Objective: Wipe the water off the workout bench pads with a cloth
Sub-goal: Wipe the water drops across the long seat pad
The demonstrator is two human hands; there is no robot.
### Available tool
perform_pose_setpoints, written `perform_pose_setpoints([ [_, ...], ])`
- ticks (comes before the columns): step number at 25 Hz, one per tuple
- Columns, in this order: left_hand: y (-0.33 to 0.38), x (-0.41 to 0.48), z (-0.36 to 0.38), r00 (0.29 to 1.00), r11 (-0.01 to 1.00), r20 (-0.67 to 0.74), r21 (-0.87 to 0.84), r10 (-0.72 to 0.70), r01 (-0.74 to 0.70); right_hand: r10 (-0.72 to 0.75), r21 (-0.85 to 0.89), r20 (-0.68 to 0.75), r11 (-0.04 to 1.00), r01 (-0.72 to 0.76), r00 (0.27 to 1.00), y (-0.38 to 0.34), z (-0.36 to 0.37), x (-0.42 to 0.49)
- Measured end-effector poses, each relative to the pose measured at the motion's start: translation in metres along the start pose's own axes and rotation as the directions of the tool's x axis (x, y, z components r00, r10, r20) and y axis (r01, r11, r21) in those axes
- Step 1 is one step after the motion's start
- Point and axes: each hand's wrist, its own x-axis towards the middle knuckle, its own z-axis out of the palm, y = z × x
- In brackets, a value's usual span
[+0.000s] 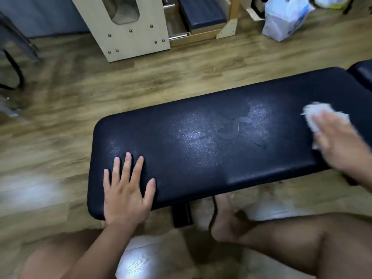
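A long dark navy bench pad (201, 174) stretches from lower left to upper right. A film of water with streaks (231, 129) glistens around its middle. My left hand (126, 190) lies flat with fingers spread on the pad's near left end, holding nothing. My right hand (340, 141), blurred, presses a crumpled white cloth (316, 115) onto the pad's right part. A second dark pad (362, 73) shows at the far right edge.
Wooden floor surrounds the bench. A pale wooden exercise frame (130, 31) with a navy cushion stands behind, a white plastic bag (285, 19) at back right, and a black metal leg (14, 67) at left. My bare knees and a foot (225, 222) sit below the bench.
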Motion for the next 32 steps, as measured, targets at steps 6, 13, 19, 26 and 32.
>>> perform_pose_setpoints([
  [6, -0.003, 0.001, 0.003, 1.0, 1.0, -0.013, 0.004, 0.011, -0.011, 0.537, -0.017, -0.038, 0.843, -0.538, 0.842, -0.002, -0.027, 0.009],
  [13, -0.002, 0.002, 0.005, 1.0, 1.0, -0.031, -0.014, 0.004, -0.004, -0.388, 0.256, 0.082, 0.898, 0.357, 0.918, -0.299, 0.006, -0.055],
  [19, -0.005, 0.003, 0.009, 0.998, 0.998, 0.016, 0.03, 0.056, -0.056, -0.039, 0.026, 0.0, 0.999, 0.039, 0.999, -0.012, -0.006, -0.016],
  [26, 0.0, 0.0, 0.002, 0.999, 1.0, -0.04, -0.003, 0.025, -0.026, 0.557, -0.009, 0.106, 0.829, -0.56, 0.823, 0.015, -0.008, 0.011],
  [32, -0.009, -0.003, -0.013, 1.0, 0.987, -0.008, -0.158, -0.008, 0.007, 0.061, 0.133, 0.052, 0.989, -0.068, 0.997, -0.241, 0.01, -0.029],
])
